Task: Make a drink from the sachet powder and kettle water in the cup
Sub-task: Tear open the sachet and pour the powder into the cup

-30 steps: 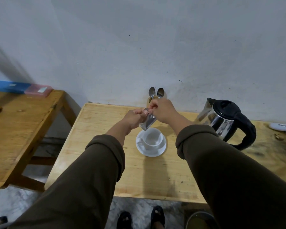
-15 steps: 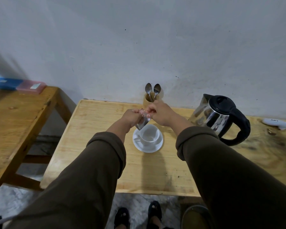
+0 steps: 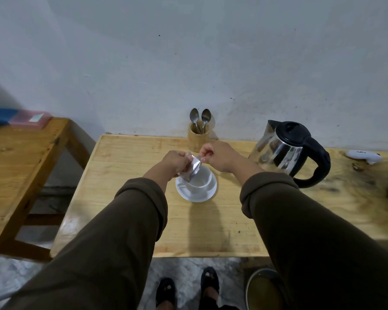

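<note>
A white cup [image 3: 201, 179] stands on a white saucer [image 3: 207, 193] in the middle of the light wooden table [image 3: 126, 166]. Just above the cup's left rim I hold a silver sachet [image 3: 192, 168]. My left hand [image 3: 174, 162] grips its body, and my right hand [image 3: 217, 155] pinches its top corner. A steel kettle [image 3: 285, 151] with a black lid and handle stands to the right of the cup, apart from both hands.
A bamboo holder [image 3: 197, 137] with two spoons [image 3: 199, 118] stands by the wall behind the cup. A white object [image 3: 363, 155] lies far right. A second wooden table [image 3: 20, 171] at left carries blue and pink boxes [image 3: 20, 116]. A round bin [image 3: 262, 289] sits on the floor.
Both hands with the sachet have come down closer to the cup, and my right hand has pulled a little to the right at the sachet's top. The view has shifted slightly.
</note>
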